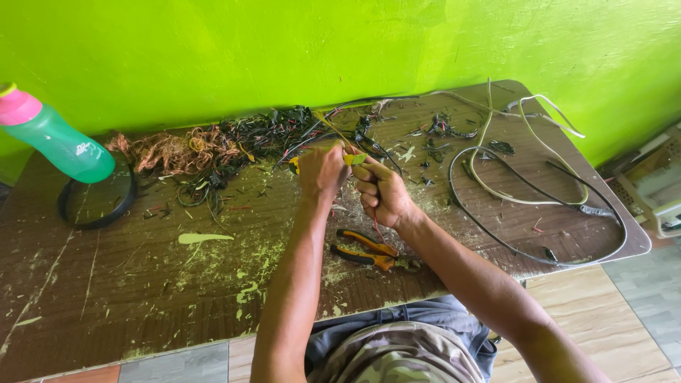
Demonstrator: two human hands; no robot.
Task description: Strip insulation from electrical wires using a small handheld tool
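Gripping a thin wire (352, 152) between them, both hands work above the middle of the worn brown worktop (106, 284). The left hand (323, 170) is clenched around one end of the wire and a small yellow-green piece (357, 159). The right hand (383, 191) is clenched on the same wire just beside it, the two fists nearly touching. Orange-handled pliers (369, 252) lie on the worktop directly below the hands, untouched. A pile of stripped copper strands (174, 151) and black insulation scraps (269, 131) sits behind the hands, near the green wall. Looped black and white cables (525, 191) lie on the right part of the worktop. A green bottle with pink cap (53, 138) stands at far left.
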